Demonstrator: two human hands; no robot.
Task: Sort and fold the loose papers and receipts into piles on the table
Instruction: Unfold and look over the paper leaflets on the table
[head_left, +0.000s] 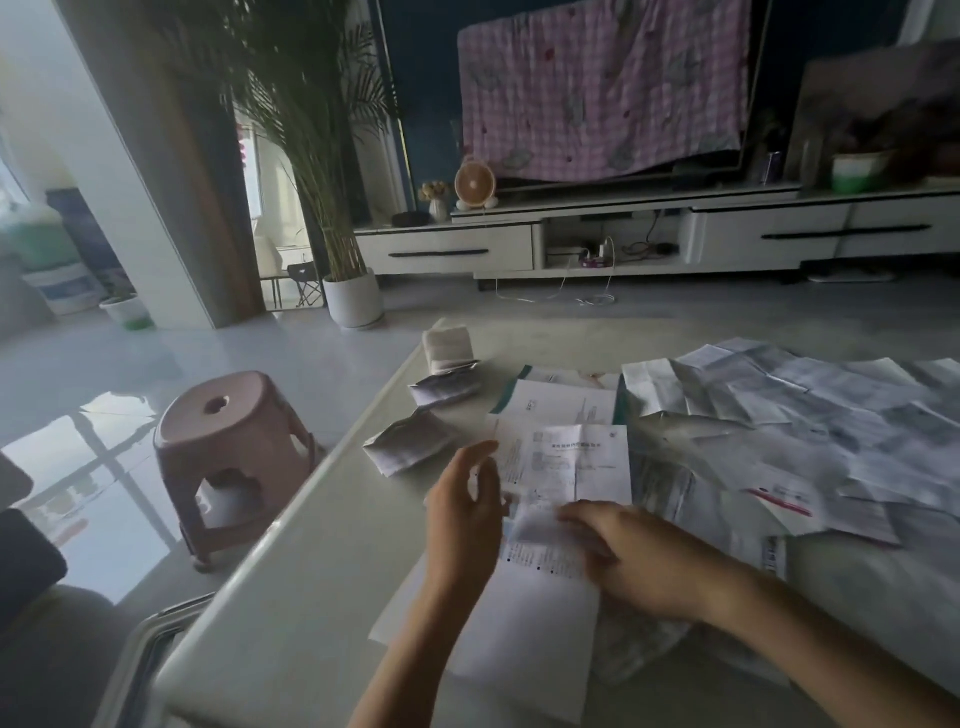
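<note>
Loose papers and receipts cover the pale table (291, 597). My right hand (639, 556) lies over a white printed sheet (530, 613) near the front edge, its fingers pinching a curled slip of paper (540, 530). My left hand (467, 514) hovers just left of that slip, fingers apart, holding nothing. A creased printed form (576, 462) lies flat beyond both hands. At the table's far left lie three small folded bundles (410, 447), (447, 389), (449, 345). A large unsorted spread of crumpled sheets (810, 410) fills the right side.
A teal-edged booklet (561, 402) lies behind the form. A pink plastic stool (228, 447) stands on the floor left of the table. A dark chair edge (26, 556) sits at the near left. A TV cabinet (649, 234) and a potted plant (353, 296) stand farther back.
</note>
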